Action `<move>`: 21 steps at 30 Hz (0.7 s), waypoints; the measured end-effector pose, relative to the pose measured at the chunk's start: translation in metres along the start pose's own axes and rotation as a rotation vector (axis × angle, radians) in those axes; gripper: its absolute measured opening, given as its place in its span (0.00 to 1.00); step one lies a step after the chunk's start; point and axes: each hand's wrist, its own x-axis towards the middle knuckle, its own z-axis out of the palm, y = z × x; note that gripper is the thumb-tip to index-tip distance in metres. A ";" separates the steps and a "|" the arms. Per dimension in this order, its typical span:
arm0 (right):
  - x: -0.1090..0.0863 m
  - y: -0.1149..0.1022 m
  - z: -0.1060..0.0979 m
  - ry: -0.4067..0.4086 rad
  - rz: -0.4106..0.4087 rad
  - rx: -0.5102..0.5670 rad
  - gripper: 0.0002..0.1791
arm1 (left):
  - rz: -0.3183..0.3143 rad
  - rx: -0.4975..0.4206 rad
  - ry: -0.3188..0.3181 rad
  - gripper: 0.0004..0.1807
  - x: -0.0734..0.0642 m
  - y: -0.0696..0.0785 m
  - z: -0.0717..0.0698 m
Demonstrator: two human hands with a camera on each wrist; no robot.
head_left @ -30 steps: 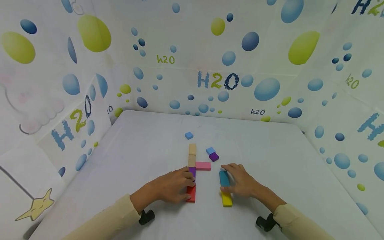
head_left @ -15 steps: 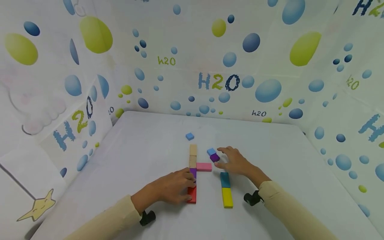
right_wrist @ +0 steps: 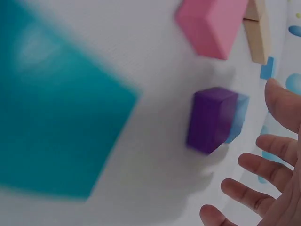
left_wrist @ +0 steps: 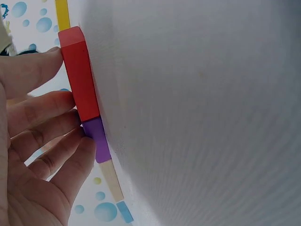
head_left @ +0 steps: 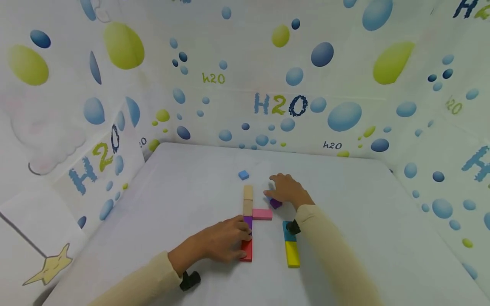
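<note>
My left hand (head_left: pixel 226 240) rests at a row of blocks, its thumb and fingers touching the red block (left_wrist: pixel 81 80) and the purple block (left_wrist: pixel 98 143) with fingers fairly straight. Two plain wooden blocks (head_left: pixel 248 200) carry the row away from me, and a pink block (head_left: pixel 262 214) sticks out to its right. Over a small purple block (right_wrist: pixel 211 120) and a light blue block (right_wrist: pixel 239 120), which lie together, hovers my right hand (head_left: pixel 289 191) with spread fingers, holding nothing. In the head view that hand mostly covers the light blue one.
Below the right forearm, a teal block (head_left: pixel 289 237) and a yellow block (head_left: pixel 292 255) lie end to end. Another light blue block (head_left: pixel 243 174) sits beyond the row. Printed sheeting (head_left: pixel 229 106) walls the white table (head_left: pixel 183 191) at the back and sides.
My right hand has left the teal block and moved forward, past the small purple block to above the light blue one. My left hand stays at the red and purple blocks.
</note>
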 end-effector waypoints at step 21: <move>0.025 -0.084 0.017 -0.029 -0.050 -0.110 0.33 | 0.072 -0.004 0.049 0.21 -0.003 -0.001 0.001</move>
